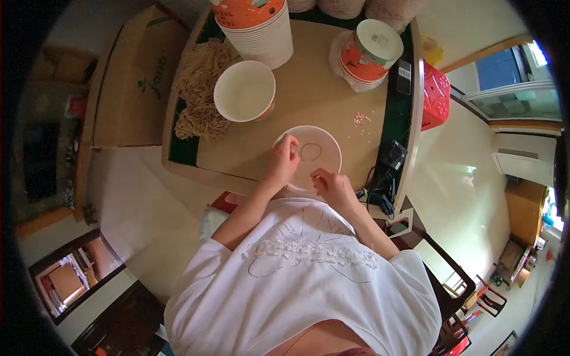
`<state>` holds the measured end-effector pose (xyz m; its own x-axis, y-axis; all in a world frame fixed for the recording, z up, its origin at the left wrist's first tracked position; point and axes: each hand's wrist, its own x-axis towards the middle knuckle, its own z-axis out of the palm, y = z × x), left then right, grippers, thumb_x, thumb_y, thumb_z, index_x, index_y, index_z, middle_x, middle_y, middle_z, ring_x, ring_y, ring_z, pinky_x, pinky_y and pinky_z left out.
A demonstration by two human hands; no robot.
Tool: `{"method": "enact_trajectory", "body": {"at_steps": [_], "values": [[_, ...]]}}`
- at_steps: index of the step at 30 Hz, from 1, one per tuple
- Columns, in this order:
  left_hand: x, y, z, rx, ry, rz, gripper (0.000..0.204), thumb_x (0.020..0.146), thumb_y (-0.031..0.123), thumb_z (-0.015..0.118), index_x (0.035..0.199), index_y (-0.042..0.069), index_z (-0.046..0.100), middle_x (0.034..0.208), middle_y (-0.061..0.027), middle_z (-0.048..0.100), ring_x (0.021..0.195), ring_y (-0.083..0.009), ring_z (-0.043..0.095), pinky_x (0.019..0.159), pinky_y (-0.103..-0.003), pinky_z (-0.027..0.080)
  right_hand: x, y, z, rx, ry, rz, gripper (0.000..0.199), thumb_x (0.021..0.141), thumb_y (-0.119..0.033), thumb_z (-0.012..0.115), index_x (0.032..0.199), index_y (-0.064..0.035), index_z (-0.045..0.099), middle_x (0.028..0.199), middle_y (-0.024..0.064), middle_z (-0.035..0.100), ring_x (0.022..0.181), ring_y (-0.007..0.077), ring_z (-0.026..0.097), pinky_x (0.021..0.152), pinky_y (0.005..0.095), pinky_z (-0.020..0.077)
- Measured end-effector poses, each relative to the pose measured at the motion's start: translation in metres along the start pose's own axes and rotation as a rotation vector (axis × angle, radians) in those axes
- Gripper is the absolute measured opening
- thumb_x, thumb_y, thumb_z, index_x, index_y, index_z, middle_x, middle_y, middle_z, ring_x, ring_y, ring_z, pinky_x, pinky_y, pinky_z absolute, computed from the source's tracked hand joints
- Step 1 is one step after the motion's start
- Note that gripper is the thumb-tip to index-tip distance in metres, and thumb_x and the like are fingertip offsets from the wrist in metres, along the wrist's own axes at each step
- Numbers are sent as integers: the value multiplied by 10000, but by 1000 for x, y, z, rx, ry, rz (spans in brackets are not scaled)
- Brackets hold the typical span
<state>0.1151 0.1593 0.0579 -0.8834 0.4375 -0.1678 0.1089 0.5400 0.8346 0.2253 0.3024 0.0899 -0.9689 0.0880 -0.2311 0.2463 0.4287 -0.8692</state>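
Observation:
A white round paper bowl [328, 143] lies near the table's front edge, its opening facing up. A thin loop-shaped line shows inside; I cannot tell whether it is string or part of the bowl. My left hand [286, 161] is over the bowl's left side, its fingers curled and pinched together. Over the near right rim is my right hand [332, 186], also with bent, closed fingers. What either pinches is too small to make out. Just beyond stands a larger white paper bucket [244, 89], with a tangled bundle of tan strings [202, 98] to its left.
A tall stack of orange and white paper buckets [258, 35] stands at the back. Orange bucket-like containers [365, 56] sit back right, near scattered pink and white bits [360, 118]. Black cables and a device [393, 155] line the right edge. A cardboard box [148, 83] stands left.

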Motion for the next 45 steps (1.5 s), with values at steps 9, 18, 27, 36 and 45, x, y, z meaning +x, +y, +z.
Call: {"method": "enact_trajectory", "body": {"at_steps": [9, 18, 27, 36, 45], "values": [[-25, 11, -10, 1153, -418, 78, 164, 765, 163, 569, 803, 61, 691, 948, -117, 587, 993, -275, 491, 847, -442, 389, 3, -1, 5, -69, 14, -90, 92, 828, -50, 562, 897, -1, 598, 682, 134, 627, 549, 221, 634, 523, 311, 494], [-33, 5, -26, 994, -482, 152, 181, 772, 163, 559, 850, 59, 685, 953, -113, 617, 980, -272, 522, 851, -438, 375, 4, -2, 8, -145, 19, -75, 105, 813, -70, 572, 891, -11, 610, 727, 165, 637, 632, 302, 637, 576, 353, 500], [-22, 28, -35, -45, -287, -28, 65, 863, 74, 560, 844, 13, 562, 718, -104, 615, 654, -189, 621, 601, -295, 489, 0, -11, 8, 313, -79, 183, 208, 915, -177, 513, 931, 7, 609, 714, 106, 641, 598, 170, 627, 537, 291, 491], [-38, 19, -25, 205, -321, 354, 72, 718, 22, 647, 780, 26, 610, 770, -121, 596, 706, -300, 602, 605, -353, 481, 5, -9, -6, 1152, 126, 412, 240, 952, -238, 466, 864, -54, 592, 763, 0, 584, 585, 64, 469, 542, 206, 378], [-35, 3, -40, 283, -421, 367, 64, 722, 63, 652, 748, 29, 605, 752, -122, 588, 713, -297, 584, 626, -378, 471, 8, 10, -44, 1603, 509, 366, 192, 956, -220, 445, 892, -64, 537, 759, 28, 550, 726, 138, 517, 685, 286, 416]]}}
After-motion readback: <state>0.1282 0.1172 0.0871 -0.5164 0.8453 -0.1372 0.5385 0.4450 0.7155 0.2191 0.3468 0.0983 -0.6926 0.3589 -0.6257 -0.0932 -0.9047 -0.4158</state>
